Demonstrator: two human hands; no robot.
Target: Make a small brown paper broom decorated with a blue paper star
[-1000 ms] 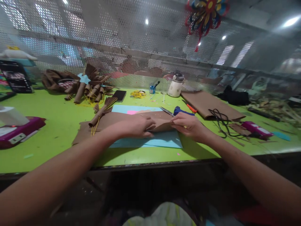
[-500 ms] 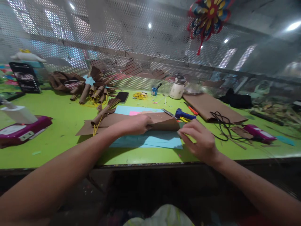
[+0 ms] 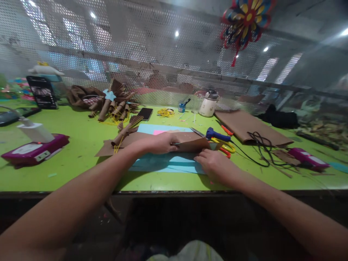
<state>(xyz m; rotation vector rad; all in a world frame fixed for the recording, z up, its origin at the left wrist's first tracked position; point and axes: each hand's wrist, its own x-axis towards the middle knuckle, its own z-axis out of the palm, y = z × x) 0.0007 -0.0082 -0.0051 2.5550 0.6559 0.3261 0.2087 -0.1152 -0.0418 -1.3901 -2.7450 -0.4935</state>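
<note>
My left hand [image 3: 162,142] is closed on the folded edge of a brown paper sheet [image 3: 190,143] and lifts it a little off the light blue paper [image 3: 168,162] beneath. My right hand [image 3: 214,165] lies on the blue paper's right corner, fingers curled at its edge, just below the raised brown fold. A pink scrap [image 3: 158,132] shows behind the brown sheet. Blue-handled scissors [image 3: 214,135] lie just beyond my right hand, over yellow and orange handled tools [image 3: 227,148].
The green table [image 3: 81,148] carries rolled brown paper bundles [image 3: 114,107], a phone [image 3: 146,113], yellow bands [image 3: 165,112], a white jar [image 3: 208,105], a brown paper stack [image 3: 244,125] with a black cord [image 3: 261,143], and magenta devices [image 3: 35,150] [image 3: 307,157]. Perforated metal mesh [image 3: 152,58] walls the far side.
My right hand let go of the brown paper's right end, came back toward me and settled on the blue sheet's corner. My left hand kept its hold on the fold. The camera tilted slightly.
</note>
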